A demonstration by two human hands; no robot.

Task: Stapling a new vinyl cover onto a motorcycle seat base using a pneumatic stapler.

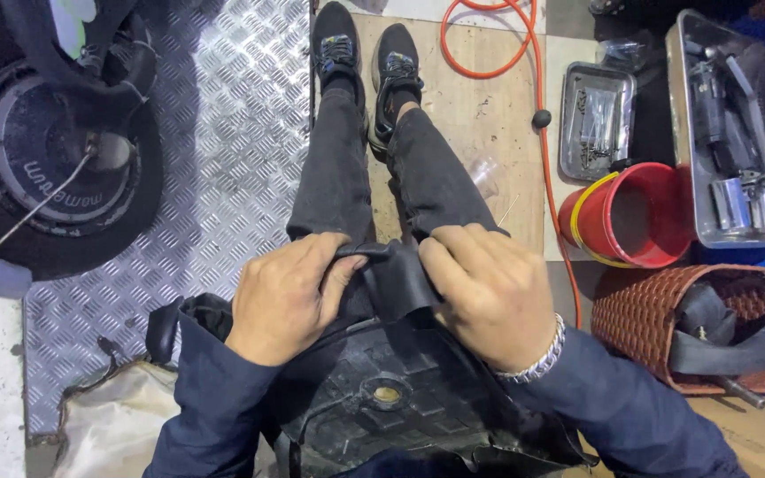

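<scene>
- Floor here is a mix: shiny diamond-tread metal plate from about 9 to 11 o'clock, plywood flooring up at 12 under the person's black sneakers, bare concrete at the far left edge.
- Scooter wheel with a hub motor sits at 10 o'clock, a thin cable hanging off it.
- Left hand is curled shut, thumb and fingers pinching the edge of a black rubber inner tube. The tube is dead centre, draped over the knees and a black ribbed plastic panel on the lap.
- Right hand is also closed, fingers folded down over the same tube fold, just beside the left. Chunky silver chain bracelet on that wrist.
- Tube rubber looks matte and floppy; the panel is hard with a molded grid and a round hole.
- At 2 o'clock: red plastic bucket with a yellow rim, two steel trays of tools, an orange hose snaking past.
- At 3 to 4 o'clock: brown woven basket with more black tube stuffed in.
</scene>
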